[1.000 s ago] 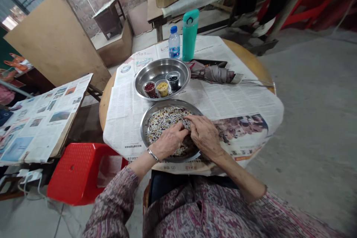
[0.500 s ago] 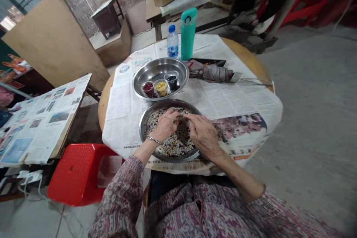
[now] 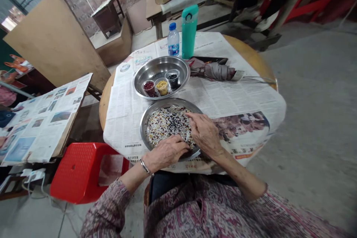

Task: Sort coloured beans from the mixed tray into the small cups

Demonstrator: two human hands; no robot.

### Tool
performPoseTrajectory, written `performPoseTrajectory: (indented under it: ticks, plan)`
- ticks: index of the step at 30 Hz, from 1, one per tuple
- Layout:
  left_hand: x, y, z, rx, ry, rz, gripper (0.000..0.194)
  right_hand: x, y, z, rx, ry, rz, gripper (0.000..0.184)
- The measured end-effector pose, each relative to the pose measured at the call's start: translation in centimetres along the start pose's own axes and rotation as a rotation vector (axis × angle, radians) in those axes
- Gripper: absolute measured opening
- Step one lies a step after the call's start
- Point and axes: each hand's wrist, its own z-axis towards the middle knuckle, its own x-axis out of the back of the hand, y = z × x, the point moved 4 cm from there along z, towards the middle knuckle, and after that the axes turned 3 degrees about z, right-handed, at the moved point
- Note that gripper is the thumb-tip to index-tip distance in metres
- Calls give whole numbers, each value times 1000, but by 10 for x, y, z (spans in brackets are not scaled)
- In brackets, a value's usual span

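A steel basin (image 3: pixel 143 126) in front of me holds a mix of white grains, dark beans and yellow beans (image 3: pixel 167 124). My left hand (image 3: pixel 169 149) reaches over its near rim, palm down, fingers outstretched with the tips on the mix. At the right side of the basin is my right hand (image 3: pixel 205 134), its index finger stretched across the grains and the other fingers bent below. I see nothing held in either hand, though both palms are hidden. Behind stands a second steel basin (image 3: pixel 147 70) with clear cups of red beans (image 3: pixel 148 87), yellow beans (image 3: pixel 161 87) and black beans (image 3: pixel 173 79).
Newspaper (image 3: pixel 237 96) covers the round table. A water bottle (image 3: pixel 173 41), a teal bottle (image 3: pixel 189 31) and a folded grey umbrella (image 3: pixel 213 70) are at the back. On the left are a red stool (image 3: pixel 75 173) and another newspaper-covered table (image 3: pixel 50 119).
My left hand has drawn back from the middle of the mix to the near rim. The grains are spread flatter. My right hand has barely moved.
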Motion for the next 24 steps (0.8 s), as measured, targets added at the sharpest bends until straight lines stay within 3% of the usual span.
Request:
performPoseTrajectory:
  ticks: [4,9,15,19,24]
  plan:
    - [5,-18,6,149,49,107,18,1,-2,0,16,2,-10,31]
    - [22,-56,2,467,280,202,15,2,-3,0,33,-5,-18,30]
    - [23,-74,7,569,334,198,58,0,-1,0,27,-7,-23,30]
    - [16,-67,15,488,305,5,22,1,-1,1,3,0,18,32]
    - [9,-31,21,258,242,-140,13,2,0,2,-57,19,100,38]
